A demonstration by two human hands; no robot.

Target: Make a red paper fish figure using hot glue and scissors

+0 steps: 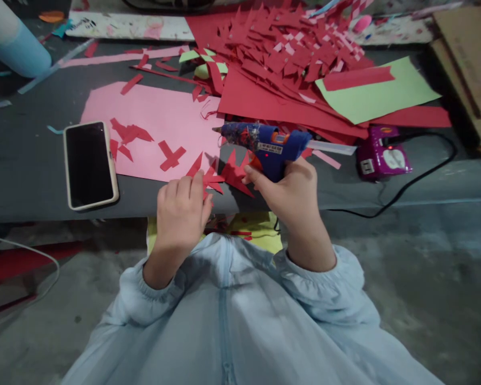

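Note:
A blue hot glue gun [264, 138] is gripped in my right hand [299, 195], its nozzle pointing left over the pink paper [144, 101]. A clear glue stick [332, 147] sticks out of the gun's back. At the table's front edge, my left hand [181, 206] has its fingers bent and closed on a folded red paper piece [212, 180], partly hidden by the fingertips. Just right of it, under the gun, lies a pointed red paper piece [235, 174]. Loose red paper strips [171, 155] are scattered on the pink sheet.
A phone [91, 164] lies at left. Behind are a heap of folded red paper pieces [264, 48] and a green sheet [385, 96]. To the right stand a purple power adapter [385, 155] with a black cable [417, 182] and some cardboard [468, 64].

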